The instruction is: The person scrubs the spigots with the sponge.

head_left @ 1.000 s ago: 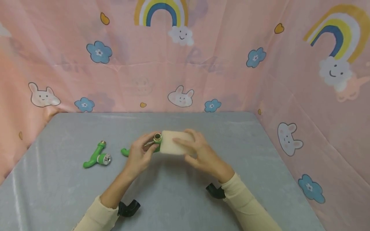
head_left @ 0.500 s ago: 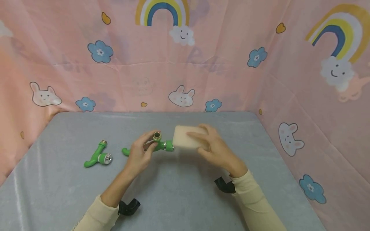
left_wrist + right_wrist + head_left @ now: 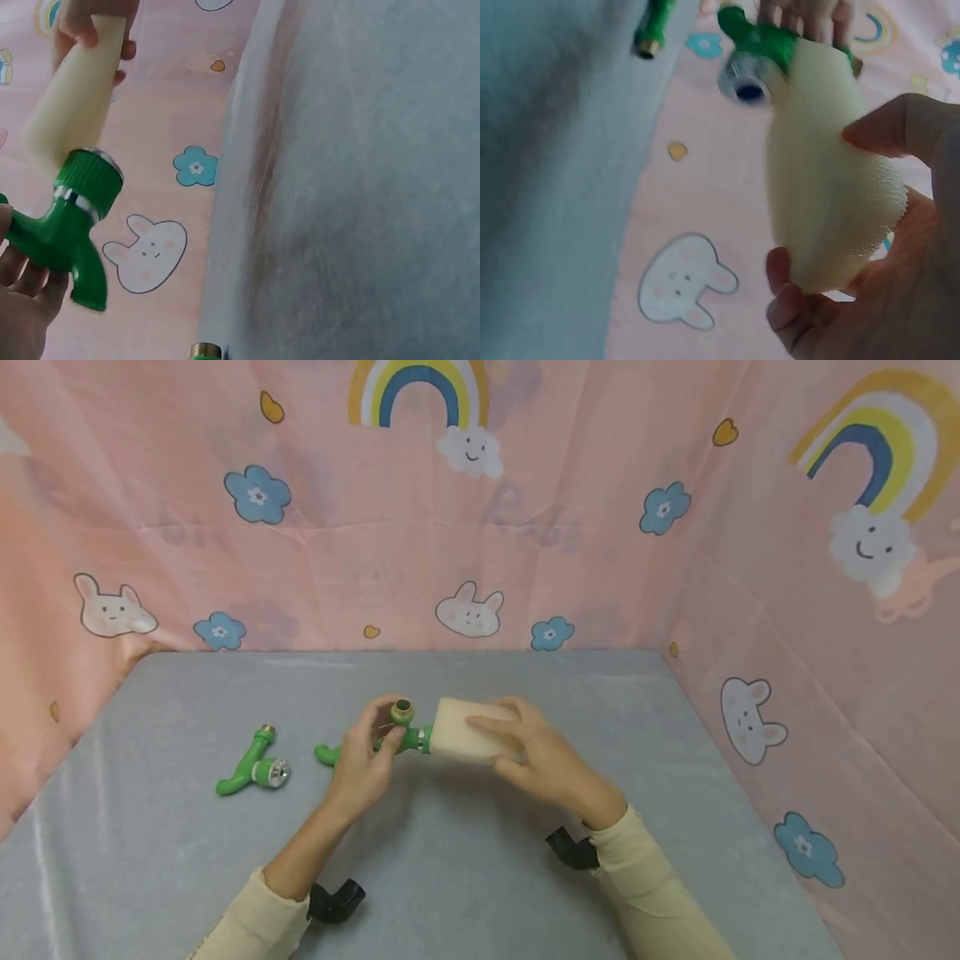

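Note:
A green faucet with a brass threaded inlet is gripped above the table by my left hand. Its spout points left and its ribbed, silver-ringed knob points right. My right hand holds a cream sponge between thumb and fingers. In the head view the sponge covers the end of the knob; in the left wrist view its lower end lies against the knob. The right wrist view shows the sponge bent in the fingers, beside the faucet.
A second green faucet lies on the grey table to the left of my left hand. Black wrist-worn mounts show at both sleeves. A pink patterned curtain stands behind the table and along its sides.
The sponge went right, off the faucet's knob, and then came back left onto it. The left hand keeps its grip on the faucet, nearly still, with a slight tilt.

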### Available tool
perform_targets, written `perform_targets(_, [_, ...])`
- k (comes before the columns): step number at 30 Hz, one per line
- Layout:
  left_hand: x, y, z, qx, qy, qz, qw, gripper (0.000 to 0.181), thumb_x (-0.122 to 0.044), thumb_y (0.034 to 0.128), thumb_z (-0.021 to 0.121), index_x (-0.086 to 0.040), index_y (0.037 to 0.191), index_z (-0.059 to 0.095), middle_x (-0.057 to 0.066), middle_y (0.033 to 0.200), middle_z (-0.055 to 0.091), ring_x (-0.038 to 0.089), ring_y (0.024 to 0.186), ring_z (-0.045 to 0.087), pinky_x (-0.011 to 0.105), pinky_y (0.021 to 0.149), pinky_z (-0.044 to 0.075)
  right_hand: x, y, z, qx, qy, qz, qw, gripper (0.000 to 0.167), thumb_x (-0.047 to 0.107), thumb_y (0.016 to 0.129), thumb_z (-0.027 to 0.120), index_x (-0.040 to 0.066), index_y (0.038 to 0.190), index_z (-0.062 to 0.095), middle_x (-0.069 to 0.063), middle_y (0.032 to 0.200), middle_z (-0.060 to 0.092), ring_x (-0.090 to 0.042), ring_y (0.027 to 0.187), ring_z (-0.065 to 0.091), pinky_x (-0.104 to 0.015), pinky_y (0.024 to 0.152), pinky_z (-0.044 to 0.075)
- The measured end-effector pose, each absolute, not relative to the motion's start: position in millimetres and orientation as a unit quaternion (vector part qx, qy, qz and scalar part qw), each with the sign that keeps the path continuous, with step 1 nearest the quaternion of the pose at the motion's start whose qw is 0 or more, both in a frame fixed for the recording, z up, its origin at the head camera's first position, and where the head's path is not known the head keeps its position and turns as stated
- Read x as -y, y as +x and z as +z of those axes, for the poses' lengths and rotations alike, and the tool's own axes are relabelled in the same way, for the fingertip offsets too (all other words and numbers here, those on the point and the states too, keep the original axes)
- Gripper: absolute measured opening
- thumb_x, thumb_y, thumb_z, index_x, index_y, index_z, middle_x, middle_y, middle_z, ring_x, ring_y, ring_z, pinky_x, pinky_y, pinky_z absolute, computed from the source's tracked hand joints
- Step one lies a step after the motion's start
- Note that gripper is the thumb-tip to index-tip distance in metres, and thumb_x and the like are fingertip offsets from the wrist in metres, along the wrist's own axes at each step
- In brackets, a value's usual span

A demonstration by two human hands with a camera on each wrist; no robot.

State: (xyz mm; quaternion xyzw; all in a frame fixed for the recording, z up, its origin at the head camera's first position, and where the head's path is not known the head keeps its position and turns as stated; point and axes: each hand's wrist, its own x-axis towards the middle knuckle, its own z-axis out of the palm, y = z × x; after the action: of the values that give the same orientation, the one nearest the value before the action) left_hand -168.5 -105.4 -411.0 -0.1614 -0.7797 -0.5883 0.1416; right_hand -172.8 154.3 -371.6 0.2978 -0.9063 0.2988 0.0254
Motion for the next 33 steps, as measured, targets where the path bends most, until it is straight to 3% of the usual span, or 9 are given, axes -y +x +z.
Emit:
perform_targets(5, [111,-170,-409,0.776,-0.167,-0.59,0.148,0.033,-0.005,0.1071,0.044,0.001,0.14,0.043,0.022,0.13,0.057,0.04,0.117,0.062,0.028,0.097,0.055,-168,-176,-365,0.912,0.28,0.301,0.005,0.054,0.012,0.088,0.06,0.024,0.141,0.061,-0.018,0.148,0.042,-0.036,0.127,0.047,-0.045,0.092,0.048])
perform_targets(11, [113,-168,-413,0.796,-0.176,-0.557,0.16,0.033,-0.008,0.1085,0.041,-0.002,0.141,0.042,0.024,0.113,0.064,0.036,0.107,0.066,0.05,0.091,0.058,-165,-175,-368,0.892,0.296,0.339,0.032,0.055,0.014,0.09,0.062,0.026,0.143,0.058,-0.015,0.146,0.045,-0.031,0.118,0.051,-0.041,0.088,0.047])
perform_targets(19, [114,-168,-414,0.785,-0.168,-0.572,0.167,0.031,-0.011,0.1107,0.033,-0.003,0.14,0.036,0.017,0.1,0.059,0.012,0.083,0.055,0.021,0.07,0.05,-139,-169,-377,0.857,0.353,0.376,0.008,0.053,0.02,0.098,0.063,0.025,0.15,0.051,-0.014,0.148,0.042,-0.028,0.117,0.053,-0.036,0.089,0.051])
perform_targets(27, [114,-171,-408,0.742,-0.132,-0.646,0.117,0.039,-0.021,0.112,0.028,-0.004,0.147,0.035,0.017,0.094,0.055,0.009,0.065,0.055,0.027,0.052,0.054,-154,-172,-371,0.853,0.335,0.399,-0.043,0.054,0.014,0.097,0.064,0.024,0.149,0.052,-0.015,0.151,0.04,-0.032,0.123,0.051,-0.039,0.091,0.051])
perform_targets(33, [116,-173,-406,0.727,-0.108,-0.674,0.07,0.048,-0.017,0.1107,0.037,-0.009,0.157,0.029,0.009,0.098,0.054,0.008,0.066,0.053,0.024,0.054,0.052,-168,-176,-363,0.86,0.329,0.387,-0.046,0.053,0.011,0.096,0.064,0.023,0.147,0.054,-0.014,0.149,0.041,-0.033,0.126,0.049,-0.04,0.091,0.05])
